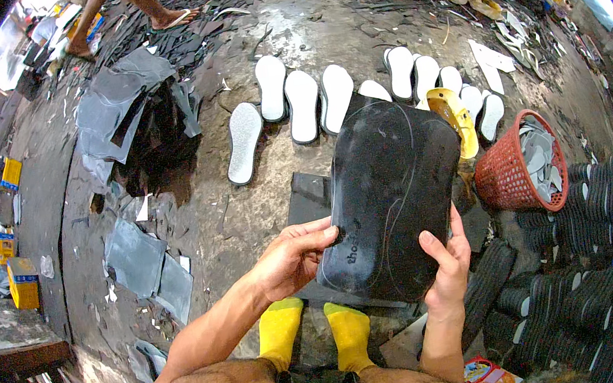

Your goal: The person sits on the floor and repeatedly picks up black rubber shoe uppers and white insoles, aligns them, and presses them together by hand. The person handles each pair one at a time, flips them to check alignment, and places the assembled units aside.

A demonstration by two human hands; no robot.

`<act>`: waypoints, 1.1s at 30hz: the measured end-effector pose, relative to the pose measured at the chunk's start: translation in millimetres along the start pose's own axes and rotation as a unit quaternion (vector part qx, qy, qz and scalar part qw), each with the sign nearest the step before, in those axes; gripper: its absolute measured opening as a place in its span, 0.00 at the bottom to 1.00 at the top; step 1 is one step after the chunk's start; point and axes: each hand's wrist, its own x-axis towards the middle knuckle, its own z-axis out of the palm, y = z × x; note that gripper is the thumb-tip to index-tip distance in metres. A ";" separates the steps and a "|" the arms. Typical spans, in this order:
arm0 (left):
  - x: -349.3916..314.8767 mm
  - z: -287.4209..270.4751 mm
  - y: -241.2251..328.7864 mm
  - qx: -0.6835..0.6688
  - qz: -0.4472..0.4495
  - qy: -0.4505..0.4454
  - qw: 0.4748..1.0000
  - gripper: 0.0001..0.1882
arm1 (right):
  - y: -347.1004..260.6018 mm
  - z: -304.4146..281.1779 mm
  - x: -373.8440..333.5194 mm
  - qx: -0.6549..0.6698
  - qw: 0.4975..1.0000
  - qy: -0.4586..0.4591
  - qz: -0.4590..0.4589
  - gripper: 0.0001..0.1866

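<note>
Between my hands I hold up a flat black rubber sheet with rounded corners, tilted over the floor in front of my feet. Curved, sole-like outlines are faintly marked on its face. My left hand pinches its lower left edge, thumb on top and fingers beneath. At the lower right edge my right hand grips it, the thumb lying on the face. Just beyond the sheet are white-topped shoe soles, laid in loose groups. A cut yellow plastic piece shows past its right edge.
A red plastic basket of grey scraps leans at the right, beside stacked black soles. Grey sheets and a dark scrap heap lie at the left. Yellow containers stand far left. Another person's foot is at the back.
</note>
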 end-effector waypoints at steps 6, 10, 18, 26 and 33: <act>4.5 5.3 9.5 0.275 0.146 0.048 0.949 0.34 | 2.2 12.7 -14.4 -0.123 0.992 -0.008 0.029 0.44; -4.9 4.1 2.0 0.354 0.180 -0.037 0.917 0.33 | -35.7 21.9 4.4 -0.466 0.806 0.045 -0.363 0.38; -25.0 -3.0 -13.6 0.398 0.161 -0.007 0.903 0.31 | -59.5 46.8 20.5 -0.487 0.674 -0.115 -0.543 0.13; -34.1 -1.1 -14.7 0.382 0.127 -0.005 0.915 0.33 | -72.4 46.6 9.0 -0.504 0.749 -0.118 -0.412 0.10; -38.7 -3.1 -10.1 0.406 0.149 -0.033 0.901 0.28 | -84.5 57.3 3.2 -0.495 0.762 -0.150 -0.389 0.08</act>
